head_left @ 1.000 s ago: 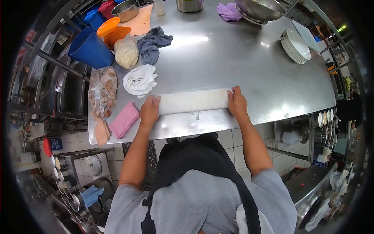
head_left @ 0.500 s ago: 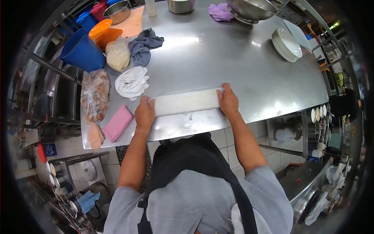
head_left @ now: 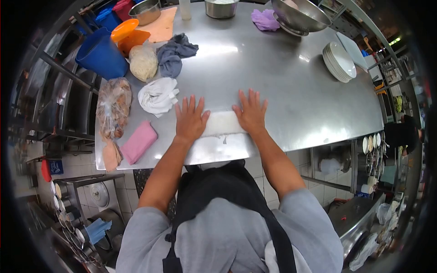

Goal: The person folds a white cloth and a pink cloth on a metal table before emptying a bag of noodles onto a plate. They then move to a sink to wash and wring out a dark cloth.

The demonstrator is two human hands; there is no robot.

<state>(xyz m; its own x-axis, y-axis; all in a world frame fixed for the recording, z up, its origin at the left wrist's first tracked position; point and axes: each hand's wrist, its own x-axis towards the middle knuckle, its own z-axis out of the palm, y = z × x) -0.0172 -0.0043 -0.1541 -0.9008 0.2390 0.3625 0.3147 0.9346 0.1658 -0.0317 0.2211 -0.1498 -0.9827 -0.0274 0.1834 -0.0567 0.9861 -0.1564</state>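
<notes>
One left hand (head_left: 191, 120), palm down, with open, spread fingers pointing toward the far side of a steel table (head_left: 273, 73); nothing in its grip. One right hand (head_left: 251, 113), likewise palm down and open, with fingers fanned and unclosed. One white folded cloth (head_left: 223, 123), long and flat, on the table near its front edge, partly under both hands, with its bare middle between the two thumbs; ends hidden. One crumpled white cloth (head_left: 158, 96), just left of the left fingertips. One folded pink cloth (head_left: 139, 142), left of the left fingers and nearer the body. One clear bag of brown pieces (head_left: 114, 107), farther left of the same fingers, with a small peach cloth (head_left: 111, 155) at its near end. Beyond the left fingertips, toward the far left: one bag of pale contents (head_left: 144, 63), one dark grey-blue cloth (head_left: 172, 57), one blue bucket (head_left: 101, 54). Well beyond the fingertips of both hands: one steel pot (head_left: 221, 9). Beyond and right of the right fingertips: one purple cloth (head_left: 265, 20) beside a large steel bowl (head_left: 302, 18); well apart, farther right, one stack of white plates (head_left: 339, 63).
</notes>
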